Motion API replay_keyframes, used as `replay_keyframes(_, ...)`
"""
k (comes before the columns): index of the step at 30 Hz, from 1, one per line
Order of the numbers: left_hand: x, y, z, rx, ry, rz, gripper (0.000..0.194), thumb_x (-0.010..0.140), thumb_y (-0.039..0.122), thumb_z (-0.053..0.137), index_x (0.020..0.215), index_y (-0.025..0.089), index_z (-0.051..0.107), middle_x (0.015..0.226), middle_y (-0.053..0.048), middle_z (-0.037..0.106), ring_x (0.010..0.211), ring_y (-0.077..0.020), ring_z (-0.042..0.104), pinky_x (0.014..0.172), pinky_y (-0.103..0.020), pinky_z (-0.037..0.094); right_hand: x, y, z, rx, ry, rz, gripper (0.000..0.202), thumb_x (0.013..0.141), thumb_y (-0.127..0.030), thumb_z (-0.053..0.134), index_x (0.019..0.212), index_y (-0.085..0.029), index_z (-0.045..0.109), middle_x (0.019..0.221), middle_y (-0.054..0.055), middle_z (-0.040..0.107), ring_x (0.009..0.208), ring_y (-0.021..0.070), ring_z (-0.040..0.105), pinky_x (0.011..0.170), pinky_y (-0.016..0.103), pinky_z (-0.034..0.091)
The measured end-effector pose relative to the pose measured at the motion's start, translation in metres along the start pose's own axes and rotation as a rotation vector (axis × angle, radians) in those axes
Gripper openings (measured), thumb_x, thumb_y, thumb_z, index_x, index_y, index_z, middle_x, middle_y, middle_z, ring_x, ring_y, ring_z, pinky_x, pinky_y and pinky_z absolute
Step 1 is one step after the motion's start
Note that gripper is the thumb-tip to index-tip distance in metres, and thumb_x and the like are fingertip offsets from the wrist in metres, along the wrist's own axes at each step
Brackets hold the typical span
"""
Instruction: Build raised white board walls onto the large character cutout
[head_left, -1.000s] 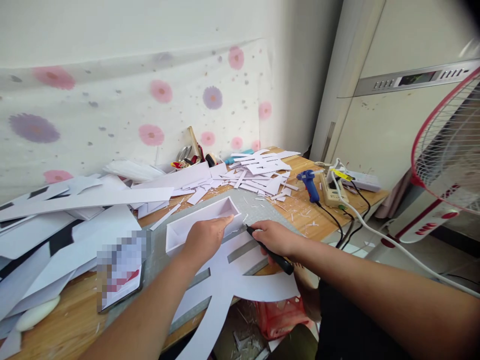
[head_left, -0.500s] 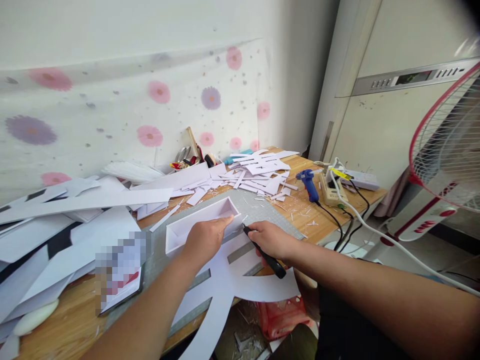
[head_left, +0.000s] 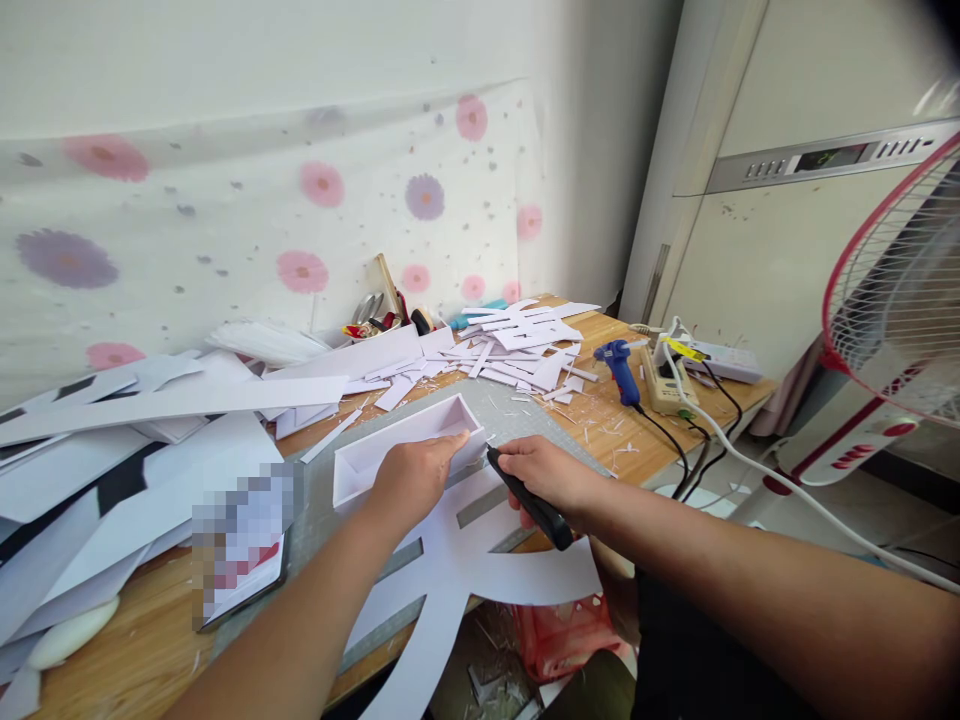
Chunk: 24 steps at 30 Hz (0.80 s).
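Observation:
A long white open box [head_left: 358,470] rests on the grey cutting mat [head_left: 311,525]. My left hand [head_left: 416,475] grips its near wall, fingers pointing toward the right end. Just right of the box, my right hand [head_left: 546,482] is closed around a black-handled cutter [head_left: 541,512], its tip close to the box's right end. Beneath and in front of the box lies a large white cut-out sheet [head_left: 457,565] with slots and curved arms, which reaches past the table's front edge.
White scraps [head_left: 525,345] are heaped behind the mat, and large white sheets [head_left: 187,480] pile up at left. A blue glue gun [head_left: 619,370], a power strip [head_left: 666,388] with cables and a fan [head_left: 892,290] are at right. A tablet-like device [head_left: 247,590] lies left.
The cutter's handle has tilted slightly in my right hand, which has shifted a little. My left hand keeps its hold on the box. The view has moved very slightly.

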<state>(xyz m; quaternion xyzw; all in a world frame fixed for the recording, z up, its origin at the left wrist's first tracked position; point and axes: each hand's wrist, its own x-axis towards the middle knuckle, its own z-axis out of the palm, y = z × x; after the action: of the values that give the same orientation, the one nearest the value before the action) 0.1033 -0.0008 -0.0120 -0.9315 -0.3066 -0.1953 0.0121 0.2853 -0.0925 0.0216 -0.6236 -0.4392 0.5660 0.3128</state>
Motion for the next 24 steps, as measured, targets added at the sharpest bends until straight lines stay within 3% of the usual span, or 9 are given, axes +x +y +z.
replay_keyframes(24,-0.0012,-0.0017,0.0012,-0.054,-0.012,-0.024,0.043,0.085,0.013,0.042,0.122,0.024,0.061,0.118,0.000,0.066,0.103,-0.0226,0.065,0.087,-0.035,0.053,-0.0068,-0.0070,-0.0027,0.097,-0.011,-0.025,0.020,0.089,-0.019,0.034,0.073,-0.018,0.047,0.048,-0.002,0.050,0.032,0.0105,0.048,0.028,0.017,0.033)
